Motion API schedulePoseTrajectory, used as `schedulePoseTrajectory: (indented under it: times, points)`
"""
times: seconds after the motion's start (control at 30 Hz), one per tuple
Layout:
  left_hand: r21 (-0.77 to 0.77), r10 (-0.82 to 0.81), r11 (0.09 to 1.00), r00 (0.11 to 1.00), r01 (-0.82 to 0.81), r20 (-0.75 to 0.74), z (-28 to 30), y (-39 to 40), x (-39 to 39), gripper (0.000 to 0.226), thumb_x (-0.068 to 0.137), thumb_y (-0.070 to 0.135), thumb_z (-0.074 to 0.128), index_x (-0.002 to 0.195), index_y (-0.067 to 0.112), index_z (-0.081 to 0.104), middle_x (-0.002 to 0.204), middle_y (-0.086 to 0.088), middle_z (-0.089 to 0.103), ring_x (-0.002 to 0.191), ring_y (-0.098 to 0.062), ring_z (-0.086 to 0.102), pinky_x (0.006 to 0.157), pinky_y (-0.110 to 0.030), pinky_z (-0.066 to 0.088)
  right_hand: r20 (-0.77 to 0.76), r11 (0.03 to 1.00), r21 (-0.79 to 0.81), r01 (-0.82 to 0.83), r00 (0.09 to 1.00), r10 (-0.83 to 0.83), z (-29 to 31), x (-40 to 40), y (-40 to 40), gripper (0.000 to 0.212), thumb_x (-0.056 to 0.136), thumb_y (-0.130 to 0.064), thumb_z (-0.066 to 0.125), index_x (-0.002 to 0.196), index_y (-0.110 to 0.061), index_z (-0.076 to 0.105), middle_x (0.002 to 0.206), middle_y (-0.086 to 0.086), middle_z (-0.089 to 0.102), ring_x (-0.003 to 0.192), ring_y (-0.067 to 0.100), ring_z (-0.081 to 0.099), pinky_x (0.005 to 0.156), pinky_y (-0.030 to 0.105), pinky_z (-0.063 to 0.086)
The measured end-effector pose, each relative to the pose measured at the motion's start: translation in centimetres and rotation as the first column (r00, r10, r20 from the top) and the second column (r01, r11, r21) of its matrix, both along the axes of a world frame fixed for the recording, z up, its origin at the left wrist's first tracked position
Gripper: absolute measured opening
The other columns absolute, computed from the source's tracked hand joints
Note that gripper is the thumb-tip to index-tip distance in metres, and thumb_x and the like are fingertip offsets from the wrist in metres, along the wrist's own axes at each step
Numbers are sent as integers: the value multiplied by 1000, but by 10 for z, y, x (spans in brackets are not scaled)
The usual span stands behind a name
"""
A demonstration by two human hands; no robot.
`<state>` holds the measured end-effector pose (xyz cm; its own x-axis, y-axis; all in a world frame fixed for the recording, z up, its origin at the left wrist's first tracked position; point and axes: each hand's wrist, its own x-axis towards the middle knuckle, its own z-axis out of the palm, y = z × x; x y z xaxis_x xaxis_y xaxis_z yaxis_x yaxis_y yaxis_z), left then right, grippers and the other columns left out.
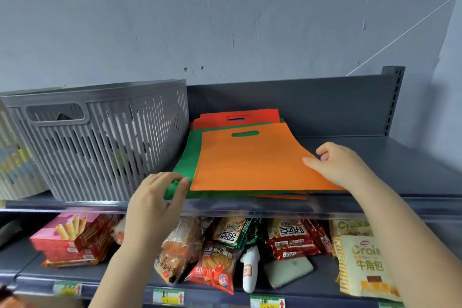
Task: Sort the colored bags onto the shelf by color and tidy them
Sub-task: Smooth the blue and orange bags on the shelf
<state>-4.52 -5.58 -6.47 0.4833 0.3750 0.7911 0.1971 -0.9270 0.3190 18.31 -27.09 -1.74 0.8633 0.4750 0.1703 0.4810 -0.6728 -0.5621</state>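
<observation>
A stack of flat coloured bags lies on the dark grey top shelf [375, 155]. An orange bag [250, 160] with a cut-out handle is on top. Under it lies a green bag [186, 165], and a red bag [252, 115] shows at the back. Thin blue and orange edges peek out at the stack's front. My right hand [337, 165] pinches the orange bag's right edge, thumb on top. My left hand [155, 197] is at the stack's front left corner, its fingertips touching the green bag's edge.
A grey slatted plastic basket [100, 142] stands on the shelf directly left of the bags. Bare shelf surface lies right of the stack. The lower shelf [30, 255] holds snack packets, a pink box [72, 235] and croissant packs [362, 257].
</observation>
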Motion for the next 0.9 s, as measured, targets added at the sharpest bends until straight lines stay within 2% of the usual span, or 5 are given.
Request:
schedulePoseTrajectory:
  times: [0.23,0.37,0.53,0.73,0.9]
  points:
    - [-582,112,805,993,-115,-41,8,2,0,31,92,30,56,113,7,57,83,-8,63,63,-21,58,54,-31,51,-248,971,237,-17,966,77,-16,-5,-9,32,91,-37,59,84,-6,65,89,12,67,79,25,62,68,33,45]
    - [-852,-61,492,983,181,173,14,-1,-2,38,90,6,60,127,6,51,54,-8,60,41,-15,51,37,-23,46,-395,902,430,36,906,153,-18,-8,-10,8,88,-19,66,84,-12,64,88,8,69,81,23,65,78,38,53]
    - [-885,-287,312,923,345,258,11,-8,-13,25,88,-4,55,94,20,59,49,-3,51,36,-12,44,36,-24,45,-513,840,532,103,829,224,-20,-18,-17,16,87,-11,65,100,-1,66,93,14,71,84,28,66,71,35,52]
    - [-893,-438,212,855,397,276,4,8,-37,34,79,-4,64,109,12,62,64,-14,60,37,-19,48,37,-24,46,-529,887,449,110,833,165,-27,-38,-20,13,86,-8,63,95,-3,71,89,17,73,85,34,68,77,42,54]
    - [-935,-456,95,850,343,266,7,20,-33,32,74,14,67,106,8,65,94,-16,72,81,-33,67,69,-42,57,-522,912,370,178,851,46,-38,-59,-30,12,81,-17,65,86,-13,75,85,13,73,87,37,68,91,50,50]
